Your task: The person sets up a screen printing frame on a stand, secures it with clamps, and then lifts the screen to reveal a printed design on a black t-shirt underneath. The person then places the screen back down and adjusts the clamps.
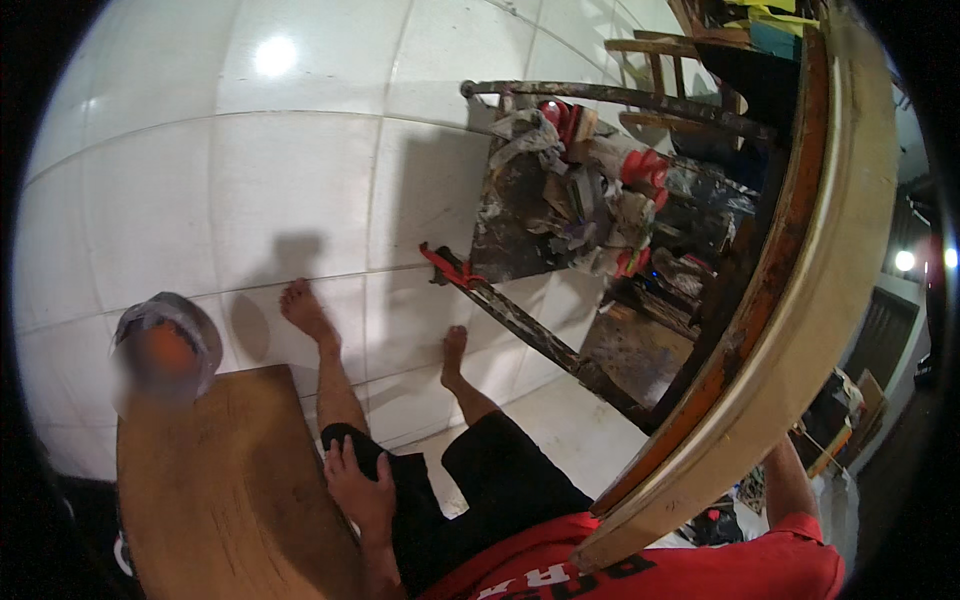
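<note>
My left hand (360, 488) lies flat on the thigh of my black shorts (510, 480), its fingers stretched and a little apart, holding nothing. My right forearm (788, 485) reaches up behind the thick pale edge of a wooden tabletop (790, 370), which hides the hand. What that hand touches cannot be seen. Beside my left arm is a brown wooden bench top (220, 480). At its far end stands a round container (205, 335) with a greyish plastic-like rim and something orange inside, partly blurred.
Under the tabletop, a dark shelf (515, 220) carries crumpled rags (530, 135) and red items (645, 170). A stained table leg (550, 345) with a red strip (450, 265) juts toward my bare feet (305, 310). White tiles (290, 190) cover the floor. More clutter (835, 410) lies at the right.
</note>
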